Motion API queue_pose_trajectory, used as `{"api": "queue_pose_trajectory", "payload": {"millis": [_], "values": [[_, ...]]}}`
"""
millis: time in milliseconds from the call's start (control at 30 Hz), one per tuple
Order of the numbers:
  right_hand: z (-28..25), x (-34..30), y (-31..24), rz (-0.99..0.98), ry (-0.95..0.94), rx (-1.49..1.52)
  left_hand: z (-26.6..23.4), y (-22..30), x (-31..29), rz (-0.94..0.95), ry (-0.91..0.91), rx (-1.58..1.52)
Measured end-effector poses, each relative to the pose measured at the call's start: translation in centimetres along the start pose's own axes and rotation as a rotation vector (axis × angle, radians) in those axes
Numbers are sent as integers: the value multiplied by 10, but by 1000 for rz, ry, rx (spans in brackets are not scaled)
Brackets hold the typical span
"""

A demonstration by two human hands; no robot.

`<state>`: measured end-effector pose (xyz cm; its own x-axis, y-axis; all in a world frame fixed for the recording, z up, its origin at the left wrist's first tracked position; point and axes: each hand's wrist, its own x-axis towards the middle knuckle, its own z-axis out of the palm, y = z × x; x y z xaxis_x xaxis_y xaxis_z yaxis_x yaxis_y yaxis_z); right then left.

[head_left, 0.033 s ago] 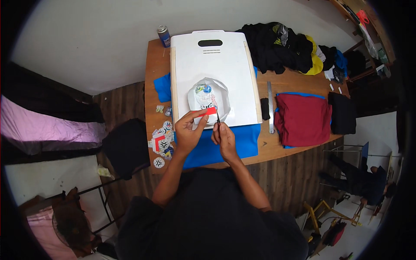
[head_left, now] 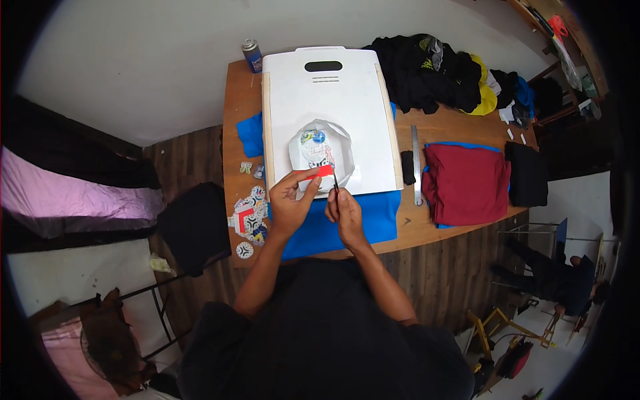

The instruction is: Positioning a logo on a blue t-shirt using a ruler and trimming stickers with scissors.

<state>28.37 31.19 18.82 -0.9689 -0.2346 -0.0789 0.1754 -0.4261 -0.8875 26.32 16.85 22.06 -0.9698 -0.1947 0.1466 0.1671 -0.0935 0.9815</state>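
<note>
Pinched in my left hand is a small red rectangular piece with a white edge. My right hand is closed on a pair of small dark scissors, whose thin blades meet the right end of the red piece. Both hands are above the near edge of a white board with a dark slot at its far end. Just beyond my fingers, a round clear plastic bag or bowl-like wrapper lies on the board with printed cutouts inside. Blue cloth shows under the board.
Left of the board are printed cutouts and a spray can. To the right are a metal ruler, folded maroon cloth, folded black cloth and a dark clothes heap. Another person is at far right.
</note>
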Motion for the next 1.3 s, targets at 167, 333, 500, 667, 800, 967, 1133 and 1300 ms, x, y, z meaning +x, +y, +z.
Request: {"api": "queue_pose_trajectory", "payload": {"millis": [167, 333, 500, 667, 800, 967, 1133, 1300], "values": [[0, 0, 1, 2, 6, 13, 1, 1, 0, 4, -8, -2], [-2, 1, 4, -28, 11, -4, 1, 1, 0, -7, -4, -4], [1, -1, -2, -11, 21, 2, 0, -1, -1, -16, 5, -3], [0, -3, 0, 6, 9, 14, 1, 0, -1, -13, 2, -7], [0, -2, 1, -13, -2, 2, 1, 0, -1, -3, -3, -10], [2, -1, -2, -8, 52, 26, 1, 0, -1, -13, 12, -12], [0, -3, 1, -2, 10, 15, -1, -3, -2, -14, 18, -20], [-1, -6, 2, -2, 11, 6, 2, 0, -1, 1, 21, -11]]}}
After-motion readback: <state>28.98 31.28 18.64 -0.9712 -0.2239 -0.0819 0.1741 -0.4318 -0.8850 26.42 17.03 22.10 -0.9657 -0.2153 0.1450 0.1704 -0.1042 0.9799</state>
